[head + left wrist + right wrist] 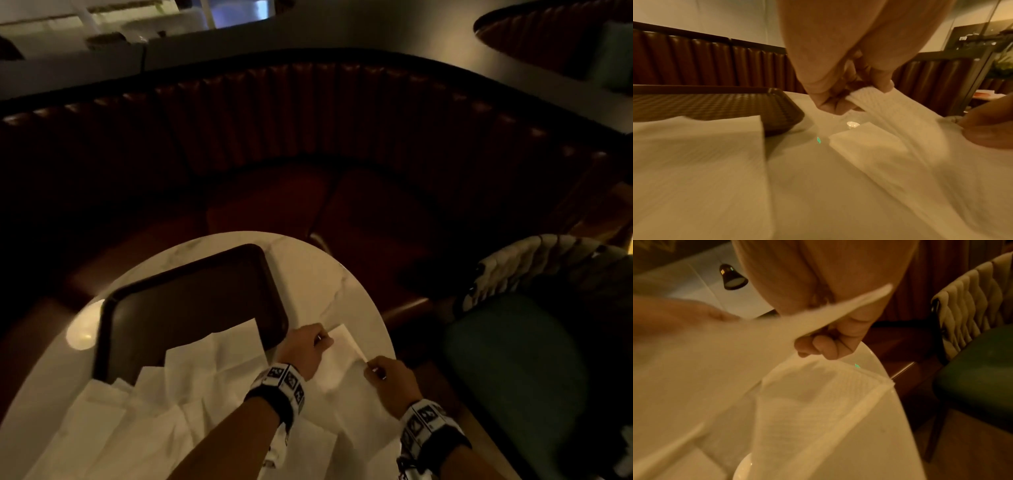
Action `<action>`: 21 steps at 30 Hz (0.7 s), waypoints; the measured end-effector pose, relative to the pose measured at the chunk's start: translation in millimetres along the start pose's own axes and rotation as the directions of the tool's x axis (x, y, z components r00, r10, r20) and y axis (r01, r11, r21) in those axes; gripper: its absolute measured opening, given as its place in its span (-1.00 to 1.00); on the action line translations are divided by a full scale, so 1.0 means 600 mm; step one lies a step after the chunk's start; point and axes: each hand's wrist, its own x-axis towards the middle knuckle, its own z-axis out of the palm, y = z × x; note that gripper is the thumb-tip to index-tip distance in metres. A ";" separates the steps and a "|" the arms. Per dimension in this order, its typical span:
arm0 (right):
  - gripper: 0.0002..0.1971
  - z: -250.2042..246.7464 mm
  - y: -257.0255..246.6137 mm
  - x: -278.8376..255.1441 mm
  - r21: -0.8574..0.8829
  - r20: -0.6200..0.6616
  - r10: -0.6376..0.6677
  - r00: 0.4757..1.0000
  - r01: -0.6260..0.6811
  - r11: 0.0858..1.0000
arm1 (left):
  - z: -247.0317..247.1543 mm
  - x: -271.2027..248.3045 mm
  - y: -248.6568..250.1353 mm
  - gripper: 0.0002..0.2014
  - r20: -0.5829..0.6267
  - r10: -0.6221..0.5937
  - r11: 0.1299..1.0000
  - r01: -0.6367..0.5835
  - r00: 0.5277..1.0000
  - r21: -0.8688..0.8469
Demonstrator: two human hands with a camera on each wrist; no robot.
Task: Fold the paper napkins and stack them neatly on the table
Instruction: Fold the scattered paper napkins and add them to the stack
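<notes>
My left hand and right hand each pinch a far corner of one white paper napkin, lifted a little above the round white table near its right edge. In the left wrist view my fingers pinch the napkin's corner. In the right wrist view my thumb and fingers clamp its edge. A folded napkin lies flat on the table under the raised one. Several unfolded napkins are spread at the near left.
A dark brown tray lies on the table's left half, with one napkin overlapping its near edge. A curved brown booth seat wraps the far side. A green chair stands to the right, close to the table's rim.
</notes>
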 end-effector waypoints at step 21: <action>-0.77 0.043 0.026 0.028 -0.342 -0.078 -0.082 0.994 0.050 0.938 | 0.024 0.036 -0.044 -0.81 0.049 0.148 0.963 -0.155 0.988 0.221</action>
